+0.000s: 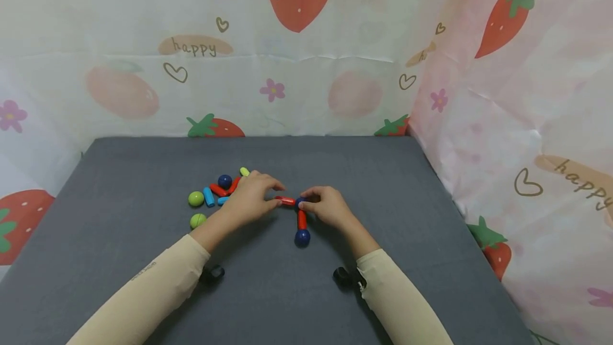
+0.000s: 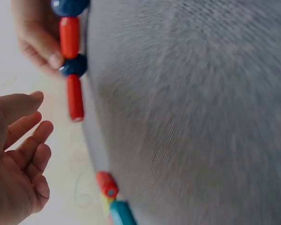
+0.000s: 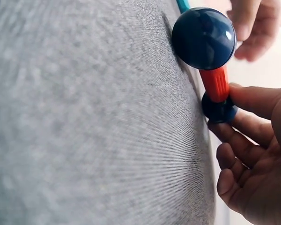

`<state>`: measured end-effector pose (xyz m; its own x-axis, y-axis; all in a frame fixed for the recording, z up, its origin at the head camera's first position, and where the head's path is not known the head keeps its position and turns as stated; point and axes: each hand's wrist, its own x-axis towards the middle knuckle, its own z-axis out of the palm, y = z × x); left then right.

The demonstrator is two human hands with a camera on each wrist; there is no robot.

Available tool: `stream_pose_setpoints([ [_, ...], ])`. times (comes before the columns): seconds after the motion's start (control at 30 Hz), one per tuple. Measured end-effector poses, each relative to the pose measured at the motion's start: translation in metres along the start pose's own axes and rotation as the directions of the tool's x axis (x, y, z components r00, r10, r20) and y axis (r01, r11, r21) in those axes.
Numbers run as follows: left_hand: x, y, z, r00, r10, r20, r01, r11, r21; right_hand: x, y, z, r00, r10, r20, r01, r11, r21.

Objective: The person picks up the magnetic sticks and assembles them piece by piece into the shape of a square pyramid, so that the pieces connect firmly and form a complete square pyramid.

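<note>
My right hand [image 1: 328, 206] pinches a dark blue ball [image 3: 220, 108] between thumb and fingers. From this ball two red rods extend: one red rod [image 1: 286, 200] points left, and another red rod [image 1: 302, 220] runs toward the near side. A second dark blue ball [image 1: 302, 238] caps the near rod. In the left wrist view my left hand [image 2: 18, 154] is apart from the free end of the left-pointing rod [image 2: 75, 99], fingers loosely bent and holding nothing. In the head view this hand [image 1: 251, 196] lies between that rod and the loose pieces.
Left of my left hand lie loose pieces: green balls [image 1: 196, 199] [image 1: 198, 221], a blue ball [image 1: 225, 181], blue rods [image 1: 208, 196], red rods [image 1: 218, 190] and a yellow-green rod [image 1: 245, 171]. They rest on a grey cloth-covered table [image 1: 383, 174], with printed curtains [image 1: 297, 68] behind and beside.
</note>
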<state>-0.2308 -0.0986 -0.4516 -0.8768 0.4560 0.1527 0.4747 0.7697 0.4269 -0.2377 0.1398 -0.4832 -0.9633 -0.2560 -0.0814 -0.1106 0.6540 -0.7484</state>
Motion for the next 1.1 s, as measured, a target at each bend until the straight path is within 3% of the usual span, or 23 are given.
stream_pose_setpoints([
  [0.33, -0.049, -0.020, -0.041, 0.991, -0.101, -0.082, 0.097, 0.994, -0.059, -0.004, 0.000, -0.001, 1.000, 0.013, -0.021, -0.013, 1.000, 0.003],
  [0.63, -0.099, -0.053, -0.061, 0.978, -0.185, -0.100, 0.178, 0.981, -0.071, -0.008, 0.001, -0.002, 1.000, 0.020, -0.022, -0.019, 1.000, 0.017],
  [0.83, -0.118, -0.071, -0.068, 0.975, -0.213, -0.059, 0.209, 0.975, -0.071, -0.009, 0.002, -0.003, 1.000, 0.020, -0.024, -0.019, 0.999, 0.026],
  [1.1, -0.125, -0.097, -0.070, 0.964, -0.263, 0.051, 0.268, 0.947, -0.177, -0.009, 0.003, -0.003, 1.000, 0.027, -0.011, -0.027, 0.999, 0.035],
])
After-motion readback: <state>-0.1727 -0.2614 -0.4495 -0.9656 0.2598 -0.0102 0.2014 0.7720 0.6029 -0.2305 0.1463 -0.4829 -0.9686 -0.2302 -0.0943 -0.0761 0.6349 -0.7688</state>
